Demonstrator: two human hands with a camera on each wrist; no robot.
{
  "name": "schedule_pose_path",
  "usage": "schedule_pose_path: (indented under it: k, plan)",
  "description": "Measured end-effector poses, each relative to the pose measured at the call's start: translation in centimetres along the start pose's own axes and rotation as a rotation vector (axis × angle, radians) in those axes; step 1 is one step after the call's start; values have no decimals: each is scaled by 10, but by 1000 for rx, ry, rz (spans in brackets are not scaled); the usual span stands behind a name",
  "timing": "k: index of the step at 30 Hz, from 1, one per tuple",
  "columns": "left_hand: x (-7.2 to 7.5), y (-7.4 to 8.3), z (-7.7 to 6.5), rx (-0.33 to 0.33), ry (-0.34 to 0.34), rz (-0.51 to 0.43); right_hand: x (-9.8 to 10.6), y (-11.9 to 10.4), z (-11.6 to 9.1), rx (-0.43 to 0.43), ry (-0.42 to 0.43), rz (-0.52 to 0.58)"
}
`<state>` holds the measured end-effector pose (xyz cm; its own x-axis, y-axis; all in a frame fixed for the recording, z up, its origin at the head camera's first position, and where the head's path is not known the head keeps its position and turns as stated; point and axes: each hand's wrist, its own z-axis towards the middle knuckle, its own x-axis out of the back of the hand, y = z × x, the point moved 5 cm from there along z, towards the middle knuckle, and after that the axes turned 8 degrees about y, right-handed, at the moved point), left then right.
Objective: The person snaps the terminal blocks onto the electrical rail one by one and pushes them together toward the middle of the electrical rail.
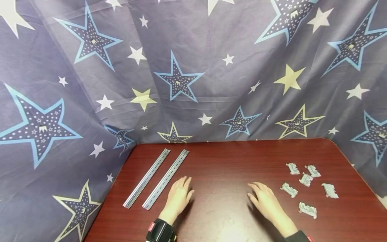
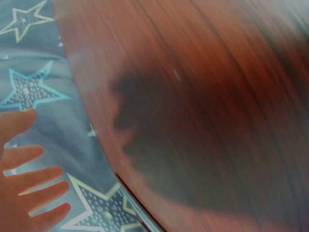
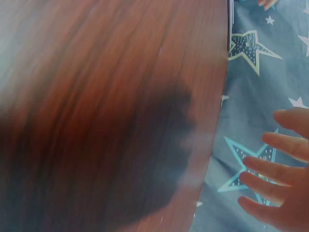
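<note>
My left hand point(image 1: 177, 199) hovers close over the table with relaxed fingers and holds nothing; it is just right of two slotted metal rails. The nearer rail point(image 1: 165, 179) and the outer rail point(image 1: 146, 178) lie side by side, slanting away from me. My right hand point(image 1: 266, 201), also empty with fingers loosely extended, is left of several small pale grey clip-like blocks. One block point(image 1: 289, 190) lies closest to it, another block point(image 1: 307, 209) nearer me. In the left wrist view the left hand point(image 2: 29, 179) shows spread fingers; the right hand point(image 3: 280, 174) does likewise in the right wrist view.
The reddish-brown wooden table point(image 1: 223, 168) has a rounded far right corner. A grey-blue curtain point(image 1: 187, 117) printed with stars hangs right behind its back edge and along the left side. Further blocks point(image 1: 330, 190) are scattered on the right.
</note>
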<state>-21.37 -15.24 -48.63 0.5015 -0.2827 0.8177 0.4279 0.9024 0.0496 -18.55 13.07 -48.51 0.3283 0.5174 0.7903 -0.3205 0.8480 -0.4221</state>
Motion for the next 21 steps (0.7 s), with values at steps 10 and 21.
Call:
schedule_pose_path:
  k: [10,21]
  plan:
    - [6,-48,-10,68,-21,38,12,20,-7,-6,9,-11]
    - [0,-93,-25,186,-65,173,14,32,-13,-37,-42,-14]
